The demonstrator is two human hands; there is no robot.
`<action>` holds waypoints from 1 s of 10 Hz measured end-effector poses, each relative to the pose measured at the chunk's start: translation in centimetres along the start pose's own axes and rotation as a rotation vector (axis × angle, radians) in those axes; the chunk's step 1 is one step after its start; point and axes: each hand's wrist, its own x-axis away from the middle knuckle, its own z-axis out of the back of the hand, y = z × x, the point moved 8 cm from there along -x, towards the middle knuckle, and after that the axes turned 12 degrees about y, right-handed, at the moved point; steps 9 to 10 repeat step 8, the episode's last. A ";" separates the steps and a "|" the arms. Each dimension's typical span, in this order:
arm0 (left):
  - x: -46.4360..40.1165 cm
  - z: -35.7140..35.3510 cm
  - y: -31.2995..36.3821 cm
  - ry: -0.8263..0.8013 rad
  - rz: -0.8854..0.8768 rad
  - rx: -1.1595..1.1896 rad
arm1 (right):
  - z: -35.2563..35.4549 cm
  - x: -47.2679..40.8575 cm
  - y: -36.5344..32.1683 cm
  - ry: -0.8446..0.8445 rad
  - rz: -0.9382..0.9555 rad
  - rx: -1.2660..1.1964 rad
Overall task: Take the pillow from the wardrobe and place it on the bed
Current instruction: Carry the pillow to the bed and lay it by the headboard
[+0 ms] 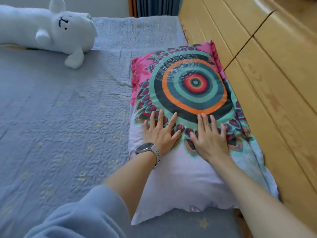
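Already down: pillow (193,93), mandala print, lies flat on the bed (51,117), its long far-side edge touching the wooden headboard panel (274,74) just beyond the right hand. Both palms rest on its near half, side by side, close but not touching each other.

Left hand (161,133): fingers spread, flat, gripping nothing. Watch (148,148) on that wrist, ring on one finger, blue sleeve (89,212) pushed up the forearm. Right hand (211,136): also flat, fingers apart, pressing not clamping, bare forearm.

Step in hand looks like the final pat/smooth, placement is basically done. To do it well: keep palms flat, sweep outward from between the hands toward the corners so the case lies without ridges. The white lower part of the cover, under the wrists, looks loose and a bit bunched at the corner nearest the body; pull that flat. Edge past the right hand seems tucked slightly against the wood, so avoid shoving further that way or it rides up. Soft filling will spring back, so light pressure is enough; then lift both hands straight off so nothing drags.

White plush toy (51,30) lies well away, far beyond the left hand, not in the way. Curtain (154,6) beyond the bed. Wardrobe not in view.
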 end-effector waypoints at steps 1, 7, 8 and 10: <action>0.1 -1.1 0.0 -0.103 0.001 -0.051 | -0.8 0.8 -0.4 -0.050 0.024 0.035; 1.6 -2.3 -1.3 -0.241 0.023 0.018 | -1.5 1.0 0.1 -0.072 -0.063 -0.031; 0.1 -0.2 -1.1 -0.284 -0.001 0.092 | -0.4 0.1 0.1 -0.176 -0.086 -0.128; 0.1 -0.2 -1.1 -0.284 -0.001 0.092 | -0.4 0.1 0.1 -0.176 -0.086 -0.128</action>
